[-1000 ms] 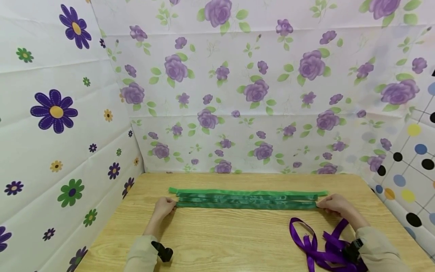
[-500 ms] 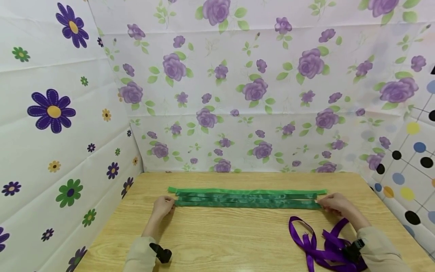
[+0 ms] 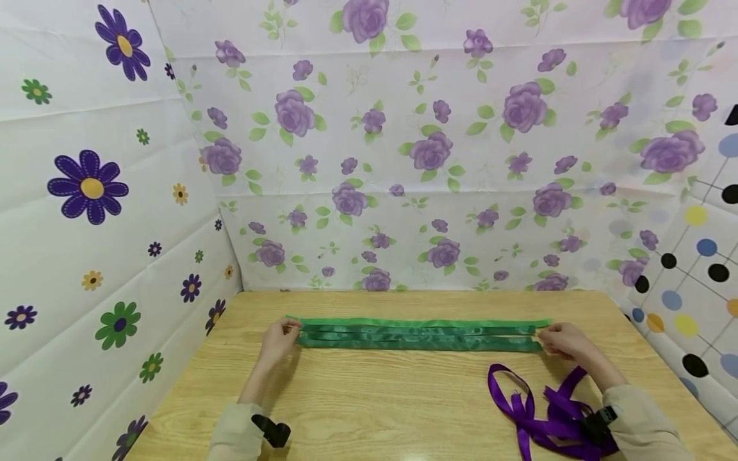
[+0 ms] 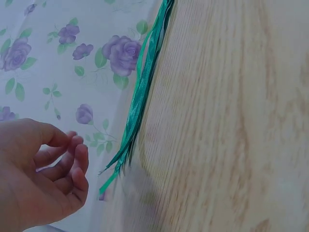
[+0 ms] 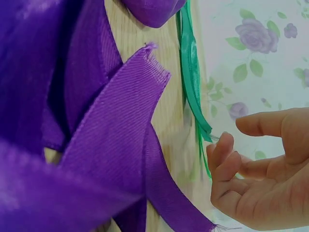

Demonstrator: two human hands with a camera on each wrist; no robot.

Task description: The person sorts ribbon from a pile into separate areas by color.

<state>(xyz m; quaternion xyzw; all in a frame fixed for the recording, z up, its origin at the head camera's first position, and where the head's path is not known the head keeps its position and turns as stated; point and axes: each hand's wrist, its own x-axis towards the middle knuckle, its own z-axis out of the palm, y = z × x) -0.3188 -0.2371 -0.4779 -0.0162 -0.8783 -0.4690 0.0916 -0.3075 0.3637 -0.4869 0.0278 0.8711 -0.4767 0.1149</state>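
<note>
Since half a second ago, the left hand [image 3: 279, 338] has been shifting away from the person, leaving the left end of the nearest green ribbon for the ends of the farther ones. Green ribbons [image 3: 421, 344] are lying side by side across the far part of the bench [image 3: 403, 397], stretching crosswise between the two hands. One bright green ribbon [image 3: 357, 323] is forming the far edge of the row, and darker green ones are running just on the near side of it.

At the left ends, the left hand is holding nothing, its fingers bending loosely and its thumb staying close to the index finger. At the right ends, the right hand [image 3: 567, 340] is also gripping nothing: its fingers are curling loosely, its thumb is standing apart from them, and a green end is lying just beside the fingertips. Whether they are touching, I cannot tell.

Nearer the person, a purple ribbon [image 5: 106, 125] is lying in loops and folds, partly under the right forearm. Pale sleeves [image 3: 236, 426] are covering both forearms, each bearing a black device [image 3: 278, 434]. Behind the bench, a white cloth with purple roses [image 3: 429, 150] is hanging.
</note>
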